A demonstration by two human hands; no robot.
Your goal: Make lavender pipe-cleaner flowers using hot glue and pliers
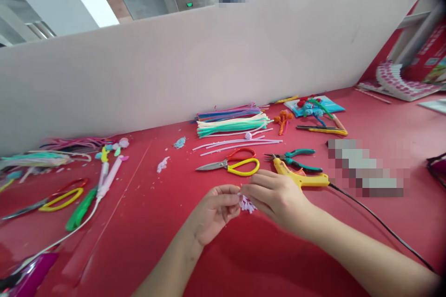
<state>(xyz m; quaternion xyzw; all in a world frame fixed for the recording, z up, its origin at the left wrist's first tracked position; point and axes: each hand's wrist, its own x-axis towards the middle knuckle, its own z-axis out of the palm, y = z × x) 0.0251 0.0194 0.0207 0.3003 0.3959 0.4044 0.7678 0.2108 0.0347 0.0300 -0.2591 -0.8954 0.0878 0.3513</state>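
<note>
My left hand (219, 211) and my right hand (275, 198) meet fingertip to fingertip above the red table (223, 264). The left thumb and forefinger are pinched together, and the right fingers bend closed against them. What lies between the fingertips is too small and covered to make out. Right by them shows a cluster of short lilac pipe cleaner pieces (248, 205), partly behind the right fingers. Scissors (228, 165) with red and yellow handles lie just beyond. Close to the right hand are a yellow glue gun (301, 177) and teal-handled pliers (299, 158).
Bundled pipe cleaners (233, 125) lie near the white partition (195, 69), with loose lilac ones (240, 143) in front. Orange pipe cleaner shapes (283, 120) sit to their right. At left are other scissors (59, 199) and a pink glue gun (108, 181). A black cord (379, 225) crosses the right side.
</note>
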